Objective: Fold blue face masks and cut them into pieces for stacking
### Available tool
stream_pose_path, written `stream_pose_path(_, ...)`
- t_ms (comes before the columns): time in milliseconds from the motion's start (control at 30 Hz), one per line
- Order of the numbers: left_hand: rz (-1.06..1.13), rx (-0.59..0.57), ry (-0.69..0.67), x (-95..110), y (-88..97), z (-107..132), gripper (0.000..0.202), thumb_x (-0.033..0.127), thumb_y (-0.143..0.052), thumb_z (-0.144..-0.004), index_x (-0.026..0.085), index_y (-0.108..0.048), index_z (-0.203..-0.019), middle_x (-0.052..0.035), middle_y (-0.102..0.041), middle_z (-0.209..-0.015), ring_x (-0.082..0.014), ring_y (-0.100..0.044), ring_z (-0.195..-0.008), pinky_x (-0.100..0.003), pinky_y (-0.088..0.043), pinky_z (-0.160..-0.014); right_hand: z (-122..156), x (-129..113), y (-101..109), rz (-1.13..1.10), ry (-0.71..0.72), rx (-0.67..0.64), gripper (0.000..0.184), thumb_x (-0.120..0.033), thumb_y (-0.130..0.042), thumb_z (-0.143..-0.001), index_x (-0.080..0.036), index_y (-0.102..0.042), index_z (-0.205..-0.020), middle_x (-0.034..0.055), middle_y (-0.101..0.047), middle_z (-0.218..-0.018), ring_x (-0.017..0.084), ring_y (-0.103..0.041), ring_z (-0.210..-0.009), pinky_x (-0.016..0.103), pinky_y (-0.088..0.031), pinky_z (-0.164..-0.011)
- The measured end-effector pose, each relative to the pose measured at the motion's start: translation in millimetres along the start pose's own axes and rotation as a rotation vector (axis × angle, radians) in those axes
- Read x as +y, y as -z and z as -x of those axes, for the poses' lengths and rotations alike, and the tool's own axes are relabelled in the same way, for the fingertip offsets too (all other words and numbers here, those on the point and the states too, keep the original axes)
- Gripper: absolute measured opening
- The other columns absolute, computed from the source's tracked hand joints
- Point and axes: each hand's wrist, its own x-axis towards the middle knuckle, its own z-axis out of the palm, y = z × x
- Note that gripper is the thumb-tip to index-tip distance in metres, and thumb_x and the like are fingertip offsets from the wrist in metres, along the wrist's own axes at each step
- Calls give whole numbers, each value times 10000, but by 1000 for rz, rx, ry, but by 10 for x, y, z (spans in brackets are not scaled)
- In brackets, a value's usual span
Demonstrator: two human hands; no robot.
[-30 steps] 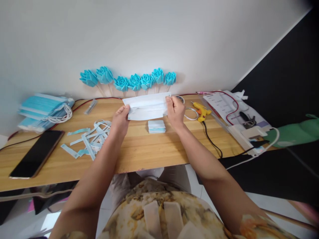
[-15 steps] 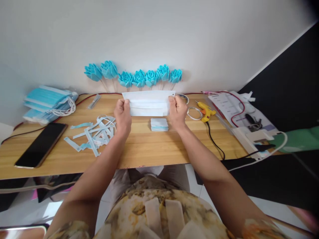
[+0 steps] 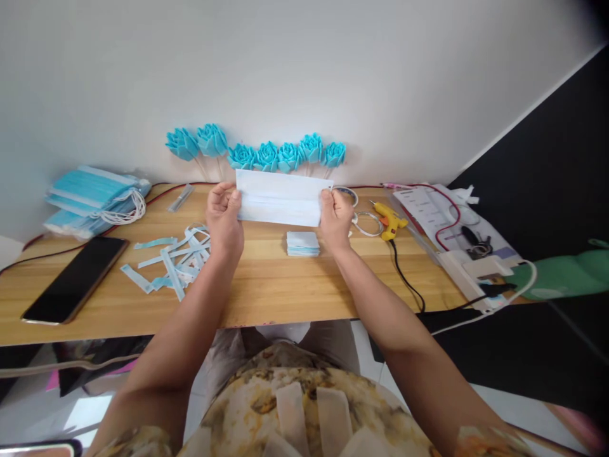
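Stretched between my two hands above the table is a white face mask sheet (image 3: 284, 198) with faint pleat lines and no ear loops showing. My left hand (image 3: 225, 212) pinches its left edge, thumb in front and fingers curled behind. At the other end my right hand (image 3: 335, 217) pinches the right edge the same way. Below the sheet a small stack of pale blue cut pieces (image 3: 302, 244) lies on the wooden table. Left of my left wrist is a loose pile of trimmed mask strips (image 3: 177, 261).
Blue flowers on sticks (image 3: 267, 156) lean against the wall. Folded masks (image 3: 92, 193) and a phone (image 3: 76, 279) lie at left. At right are a yellow glue gun (image 3: 391, 222) with a black cord, a power strip (image 3: 464, 279), keys (image 3: 478, 242) and a green bottle (image 3: 566, 274).
The sheet is pulled flatter, and its folds have opened out. My left hand has shifted slightly left. The camera view has tilted a little.
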Motion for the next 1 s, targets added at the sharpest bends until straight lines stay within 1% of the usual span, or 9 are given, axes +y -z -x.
stream_pose_path(100, 110, -24, 73, 77, -54, 46, 470, 523, -863, -707, 254, -637, -1018, -34, -704, -1085, -203, -653, -1140, -272, -519, -934, 22, -31, 6, -49, -45, -5, 579, -726, -413, -942, -247, -289, -642, -59, -257, -601, 118, -283, -590, 283, -290, -568)
stream_pose_path(267, 325, -290, 301, 138, -221, 236, 582, 725, -718, -769, 270, -655, -1127, -76, -636, -1402, -272, -521, -1404, -369, -527, -1027, 19, -28, -9, -152, -182, 74, 551, -716, -471, -916, -238, -360, -664, -52, -317, -629, 114, -334, -609, 268, -337, -567)
stream_pose_path(333, 349, -359, 387, 142, -281, 336, 586, 658, -798, -731, 271, -650, -1146, -77, -627, -1417, -274, -514, -1415, -394, -508, -1065, 30, -20, -44, -270, -272, 41, 491, -690, -504, -913, -231, -462, -743, -46, -389, -647, 115, -387, -590, 262, -378, -545)
stream_pose_path(433, 348, -402, 427, 137, -317, 413, 561, 492, -876, -713, 278, -634, -1171, -63, -626, -1418, -253, -543, -1386, -404, -478, -1103, 96, -32, -106, -454, -376, -134, 426, -636, -602, -883, -228, -602, -1006, -26, -547, -716, 128, -505, -583, 263, -466, -533)
stream_pose_path(567, 325, -257, 373, 103, -234, 301, 454, 421, -860, -716, 240, -660, -1081, -62, -709, -1296, -249, -612, -1292, -368, -515, -1045, 198, -92, -106, -476, -397, -482, 669, -593, -742, -798, -256, -598, -1359, 8, -707, -847, 159, -630, -581, 304, -547, -551)
stream_pose_path(667, 229, -147, 405, 74, -138, 189, 413, 376, -871, -657, 207, -679, -982, -56, -780, -1047, -268, -697, -1120, -366, -561, -942, 154, -109, -24, -461, -399, -511, 726, -644, -681, -835, -250, -583, -1437, 5, -718, -753, 175, -663, -578, 329, -579, -593)
stream_pose_path(733, 148, -190, 427, 71, -103, 169, 402, 392, -868, -653, 198, -693, -959, -48, -786, -933, -275, -724, -1027, -369, -573, -884, 64, -84, 37, -485, -411, -435, 720, -701, -611, -858, -223, -622, -1397, 10, -718, -712, 176, -691, -636, 329, -597, -659)
stream_pose_path(800, 92, -296, 436, 81, -95, 190, 411, 434, -871, -658, 190, -713, -950, -48, -784, -889, -272, -732, -956, -360, -574, -831, -34, -38, 84, -531, -437, -408, 737, -754, -576, -847, -212, -657, -1341, 36, -748, -794, 176, -719, -725, 321, -601, -701)
stream_pose_path(1000, -69, -531, 480, 91, -110, 288, 458, 550, -871, -671, 179, -758, -916, -56, -764, -842, -222, -688, -748, -302, -520, -661, -133, 17, 126, -610, -406, -515, 706, -792, -585, -808, -267, -700, -1265, 55, -769, -1019, 211, -723, -936, 339, -607, -763)
